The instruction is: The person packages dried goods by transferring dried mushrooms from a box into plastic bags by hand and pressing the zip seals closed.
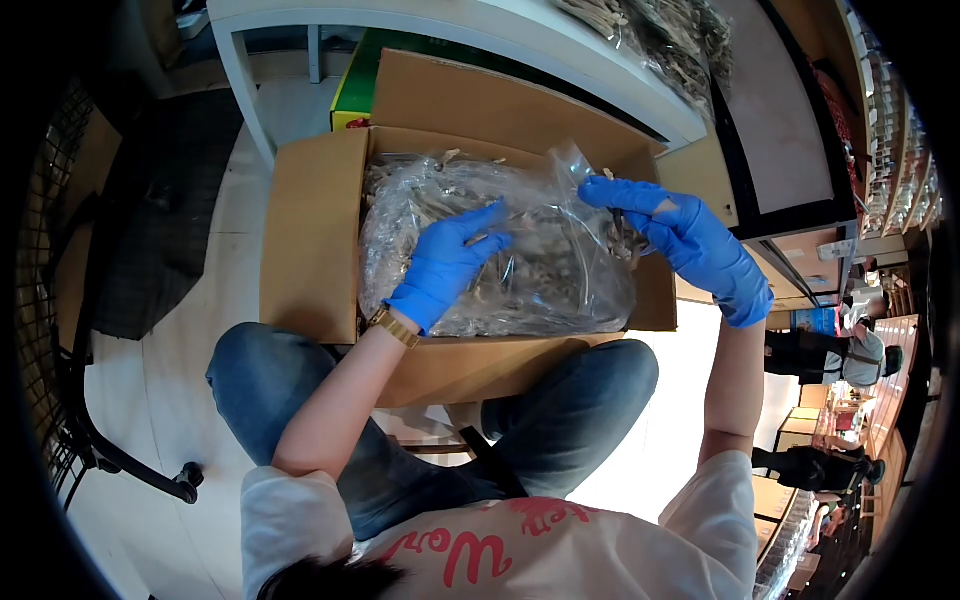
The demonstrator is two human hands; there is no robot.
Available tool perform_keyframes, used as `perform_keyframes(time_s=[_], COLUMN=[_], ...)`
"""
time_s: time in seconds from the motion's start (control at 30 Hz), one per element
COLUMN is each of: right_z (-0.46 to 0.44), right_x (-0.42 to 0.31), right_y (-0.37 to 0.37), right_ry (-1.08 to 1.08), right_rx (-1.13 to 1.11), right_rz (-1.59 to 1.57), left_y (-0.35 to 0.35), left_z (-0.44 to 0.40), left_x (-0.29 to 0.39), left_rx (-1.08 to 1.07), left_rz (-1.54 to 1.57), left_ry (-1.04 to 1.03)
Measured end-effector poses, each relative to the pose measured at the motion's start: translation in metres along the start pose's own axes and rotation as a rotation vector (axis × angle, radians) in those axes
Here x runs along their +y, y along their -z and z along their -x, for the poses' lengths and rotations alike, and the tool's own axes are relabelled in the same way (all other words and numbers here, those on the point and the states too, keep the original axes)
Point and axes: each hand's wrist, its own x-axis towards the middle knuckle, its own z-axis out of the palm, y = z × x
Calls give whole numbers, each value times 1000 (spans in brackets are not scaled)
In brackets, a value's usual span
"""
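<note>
A clear plastic bag (545,265) full of dried, brownish, twig-like pieces lies in an open cardboard box (310,230) between my knees. My left hand (450,262), in a blue glove, rests over the left part of the bag, thumb and fingers apart. At the bag's upper right, my right hand (685,235), also gloved in blue, has its fingers pinched at the raised plastic edge. Some dried pieces show just below those fingers. The palm side of the right hand is partly hidden.
A white table (400,12) stands beyond the box, with more bagged dried goods (675,40) on it. A green and yellow box (357,95) sits beneath. Left are a dark mat (165,215) and a black metal frame (125,470). People (860,358) stand far right, near shelves.
</note>
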Motion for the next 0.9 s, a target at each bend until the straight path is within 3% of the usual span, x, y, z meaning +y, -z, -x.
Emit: perform_keyframes(time_s=[0.23,0.3,0.33,0.4,0.5,0.53,0.57,0.63,0.7,0.77,0.9], right_z=[0,-5,-8,-18,-36,-38,-41,-56,-78,-101,-140], right_x=[-9,9,26,72,128,177,223,248,292,296,277], right_y=[1,12,20,29,6,2,-10,-40,-68,-87,-115], right_ry=[-214,-333,-327,-373,-549,-333,-259,-374,-362,-352,-352], right_rx=[135,409,400,628,624,568,523,495,456,417,311], right_rz=[-45,-142,-146,-119,-191,-54,-251,-49,-51,-55,461], left_y=[1,0,-1,-5,-6,-6,-6,-6,0,5,10], left_z=[1,2,2,4,11,14,18,24,30,32,38], left_x=[2,8,9,12,24,25,28,37,46,47,42], left_rx=[2,-8,-22,-18,-37,-29,-34,-10,-29,-59,-62], left_rz=[-69,-105,-137,-166,-355,-358,-430,-529,-470,-406,-465], left_ry=[-37,-52,-71,-91,-228,-225,-238,-279,-242,-251,-275])
